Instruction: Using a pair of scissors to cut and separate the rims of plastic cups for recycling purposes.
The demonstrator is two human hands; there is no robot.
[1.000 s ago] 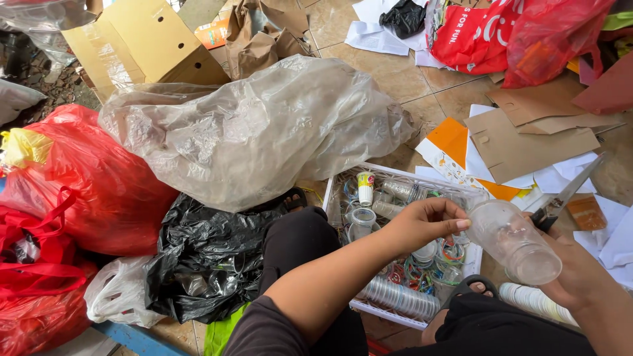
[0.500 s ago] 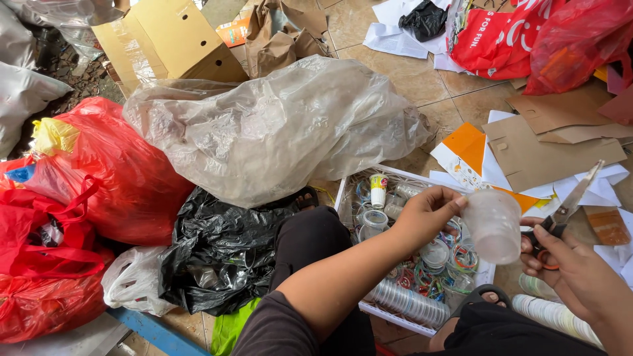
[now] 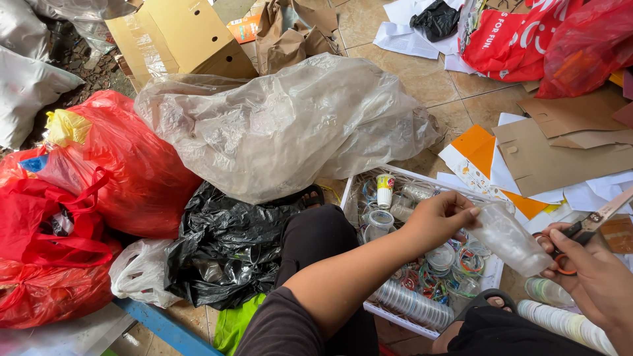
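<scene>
My left hand reaches out over the white basket in front of my knees, its fingers pinched shut on the rim end of a clear plastic cup. The cup lies tilted on its side in the air, its other end pointing down to the right, just above the basket's far corner. My right hand sits at the right edge of the view, its fingers curled closed through the orange handles of a pair of scissors; the blades point up and to the right, away from the cup, and the thumb side of that hand is touching or nearly touching the cup's lower end, I cannot tell which. The basket holds plastic cups, lids and coloured rings, with a row of stacked cups along its near edge. More stacked cups lie on the floor under my right hand. Beyond the basket a big clear bag bulges on the tiled floor, with a black bag beside my left knee and red bags further left. Cardboard and orange and white paper lie to the right, near the basket.
</scene>
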